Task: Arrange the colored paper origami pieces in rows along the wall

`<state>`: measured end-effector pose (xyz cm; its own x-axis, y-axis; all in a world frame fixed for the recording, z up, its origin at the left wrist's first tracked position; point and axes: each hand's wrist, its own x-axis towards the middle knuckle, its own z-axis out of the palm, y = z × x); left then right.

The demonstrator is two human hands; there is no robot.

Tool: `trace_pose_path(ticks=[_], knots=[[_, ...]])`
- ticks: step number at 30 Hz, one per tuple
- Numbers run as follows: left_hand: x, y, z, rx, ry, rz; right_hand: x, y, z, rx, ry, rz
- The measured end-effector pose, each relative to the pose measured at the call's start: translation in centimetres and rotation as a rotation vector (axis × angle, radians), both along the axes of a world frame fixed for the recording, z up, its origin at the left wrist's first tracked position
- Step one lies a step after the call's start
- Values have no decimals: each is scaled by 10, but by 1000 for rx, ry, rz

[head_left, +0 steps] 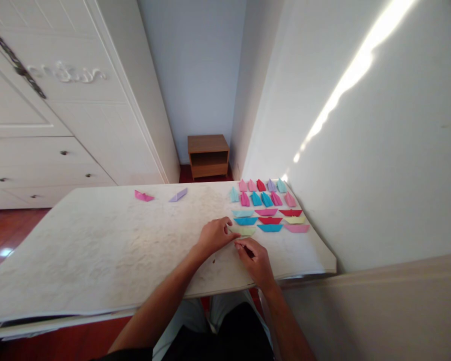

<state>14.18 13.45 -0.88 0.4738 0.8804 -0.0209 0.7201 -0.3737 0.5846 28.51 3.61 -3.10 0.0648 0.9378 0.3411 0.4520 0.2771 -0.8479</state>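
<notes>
Folded paper boats lie in rows at the right end of the white table [165, 250]. At the left end of the nearest row, a pale green paper boat [247, 231] is partly covered by my left hand [215, 235], whose thumb and fingers close around its left tip. My right hand [254, 256] is just in front of that boat, thumb and fingertips pinched together; whatever is between them is hidden. Beside the green boat lie a blue boat [269, 228] and a pink boat [296, 228].
Farther back stand several narrow folded paper pieces [266, 199] in two rows. A magenta boat [144, 196] and a lilac boat [178, 195] lie apart on the left. The wall [353, 190] borders the table's right side. A wooden cabinet [208, 155] stands beyond.
</notes>
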Motion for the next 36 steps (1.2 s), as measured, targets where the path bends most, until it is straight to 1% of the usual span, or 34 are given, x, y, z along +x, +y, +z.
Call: trace_pose_path(ticks=[3,6,13,17,22,25,27,29,32,34,36], knots=[[2,-2,0,62,88,-37,0,0,0,-1,-8,3],[4,-2,-1,76,135,-39,1,0,0,-6,-19,-2],[5,-3,-5,72,106,-21,0,-1,1,-33,-44,-14],[5,-2,-7,72,54,-20,0,-1,1,-51,-51,-19],[-6,-7,-4,43,-117,11,2,-1,-5,-99,-35,-40],[-26,-17,2,13,-235,61,4,-2,-8,-118,-41,-50],[-47,-27,6,20,-300,111,5,-2,-10,-115,-54,-48],[-73,-37,8,41,-344,182,6,-1,-12,-114,-69,-39],[-117,-52,6,79,-377,319,7,-1,-14,-138,-76,-23],[-146,-61,3,108,-395,406,7,0,-13,-166,-68,-5],[-171,-69,-2,142,-425,526,4,3,-10,-200,-48,24]])
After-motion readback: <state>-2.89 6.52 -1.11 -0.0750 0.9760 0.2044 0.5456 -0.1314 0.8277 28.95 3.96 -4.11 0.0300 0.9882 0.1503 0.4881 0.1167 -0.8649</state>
